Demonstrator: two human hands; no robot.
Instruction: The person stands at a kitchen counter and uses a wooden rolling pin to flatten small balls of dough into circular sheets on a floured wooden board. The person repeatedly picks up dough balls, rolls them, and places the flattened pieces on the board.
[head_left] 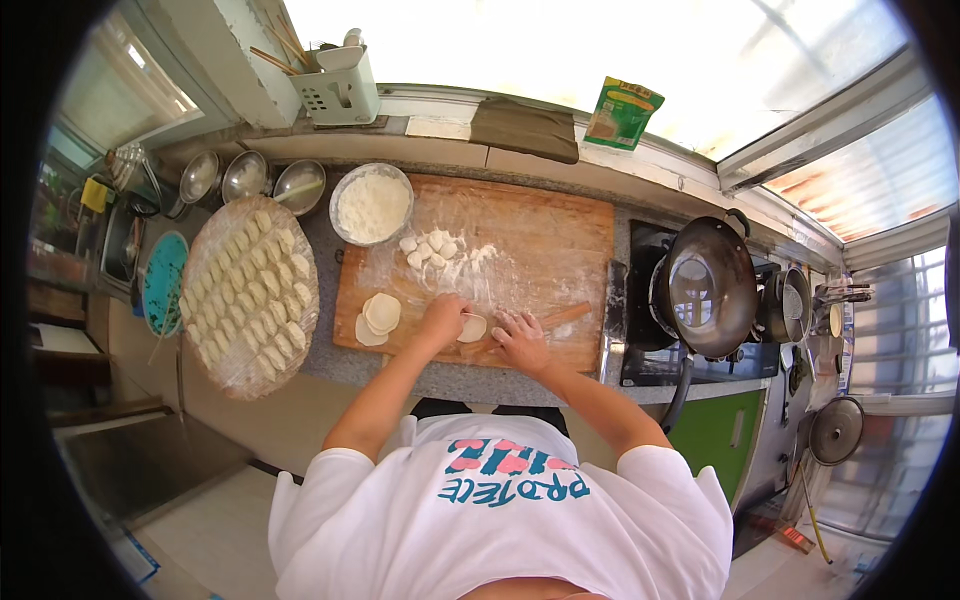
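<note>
My left hand (443,322) pinches the edge of a small round dough wrapper (472,328) on the floury wooden board (560,220). My right hand (523,345) lies over a wooden rolling pin (568,314), fingers bent across it beside the wrapper. The pin's far end sticks out to the right, and its middle is hidden under the hand. Left of my left hand, several rolled wrappers (381,314) lie in an overlapping pile. Farther back, several small dough pieces (430,247) sit in loose flour.
A bowl of flour (371,204) stands at the board's back left corner. Left of it, a round tray (235,382) carries rows of dumplings, with a turquoise basin (165,270) beyond. A cleaver (612,340) lies along the board's right edge, near a wok (708,280) on the stove.
</note>
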